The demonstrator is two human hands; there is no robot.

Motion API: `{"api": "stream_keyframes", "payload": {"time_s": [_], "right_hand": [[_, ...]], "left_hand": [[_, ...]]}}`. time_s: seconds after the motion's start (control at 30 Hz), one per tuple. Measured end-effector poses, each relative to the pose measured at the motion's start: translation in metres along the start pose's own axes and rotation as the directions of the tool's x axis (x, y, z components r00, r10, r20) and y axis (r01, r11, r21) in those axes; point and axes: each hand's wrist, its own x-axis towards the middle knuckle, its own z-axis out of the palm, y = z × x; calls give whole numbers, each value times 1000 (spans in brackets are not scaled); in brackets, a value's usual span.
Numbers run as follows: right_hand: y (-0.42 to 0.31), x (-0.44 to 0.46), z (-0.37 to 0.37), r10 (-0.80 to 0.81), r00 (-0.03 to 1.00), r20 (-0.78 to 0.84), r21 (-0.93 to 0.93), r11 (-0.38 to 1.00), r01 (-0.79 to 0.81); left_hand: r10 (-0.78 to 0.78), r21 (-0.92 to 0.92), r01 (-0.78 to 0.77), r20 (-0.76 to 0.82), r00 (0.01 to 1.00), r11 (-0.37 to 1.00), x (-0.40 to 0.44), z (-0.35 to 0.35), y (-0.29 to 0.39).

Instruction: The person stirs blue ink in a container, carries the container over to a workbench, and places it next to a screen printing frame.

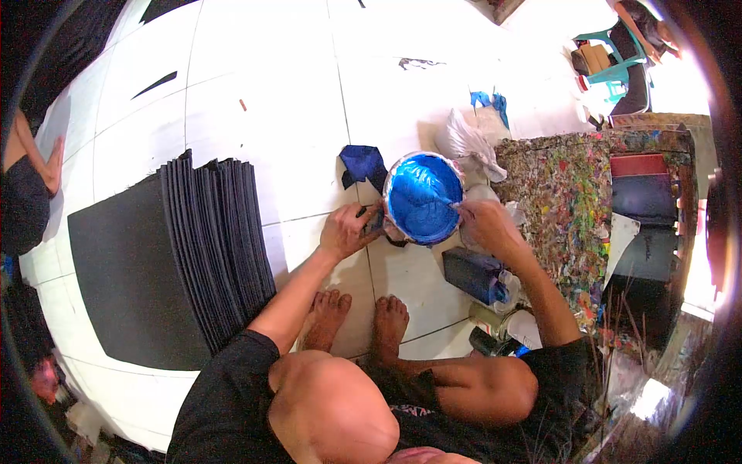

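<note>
A round bucket [386, 185] of bright blue paint [423, 193] stands on the white tiles before my feet. My left hand [349, 232] is closed at the bucket's left side, its fingers curled against the wall just below the rim. My right hand [491, 226] is closed at the right rim on a thin stirring stick [454, 205] that reaches into the paint. The stick's lower end is hidden in the paint. Just behind the bucket's left side lies a dark blue cloth-like piece [362, 165].
A fanned stack of black sheets [216, 247] lies at the left. To the right are a white plastic bag [468, 147], a dark blue-stained block [473, 274], cans [522, 329] and a paint-crusted bench [556, 209]. Another person's leg [35, 170] shows at far left.
</note>
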Motion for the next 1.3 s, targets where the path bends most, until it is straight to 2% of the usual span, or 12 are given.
{"api": "stream_keyframes", "payload": {"time_s": [0.17, 0.27, 0.4, 0.5, 0.6, 0.73, 0.87, 1.07, 1.13, 1.23, 1.27, 1.3], "right_hand": [[2, 10, -16, -479, 853, -207, -576, 765, 290], [41, 37, -13, -431, 886, -171, -684, 700, 208], [66, 15, 2, 122, 980, 154, -505, 863, -28], [55, -11, 16, 88, 962, 259, -281, 960, -13], [24, -29, 30, 131, 918, 375, 152, 968, -200], [-19, -34, 38, 156, 809, 567, 696, 434, -572], [-23, -23, 58, -5, 903, 430, 899, -97, -428], [10, 19, 69, -70, 833, 549, 701, -503, -505], [8, 7, 48, -84, 844, 530, 781, -338, -525], [14, -7, 35, 291, 920, 262, 704, 594, -388], [17, -10, 40, 291, 920, 263, 703, 595, -389], [20, -15, 45, 218, 973, -72, 450, 878, -164]], "left_hand": [[23, 7, -22, -12, 1000, 1000, 2, -1, 2], [0, 52, 0, 8, 1000, 999, 1, 4, 1], [-4, 5, 4, 1, 1000, 1000, -2, 1, -2], [17, -10, -17, -11, 1000, 1000, -1, 2, -3], [28, -16, -28, -14, 1000, 999, -1, 4, -3], [35, 14, -35, 16, 999, 999, -2, 5, -5], [16, 19, -16, 37, 999, 1000, -3, 3, -3], [25, 23, -26, 20, 999, 999, 0, 1, 0], [37, 12, -36, -21, 999, 999, 2, 2, -2], [42, -7, -42, -48, 998, 999, -1, 4, -3], [33, -8, -34, -39, 999, 999, -1, 4, -3], [33, -11, -33, -36, 999, 999, -2, 5, -4]]}}
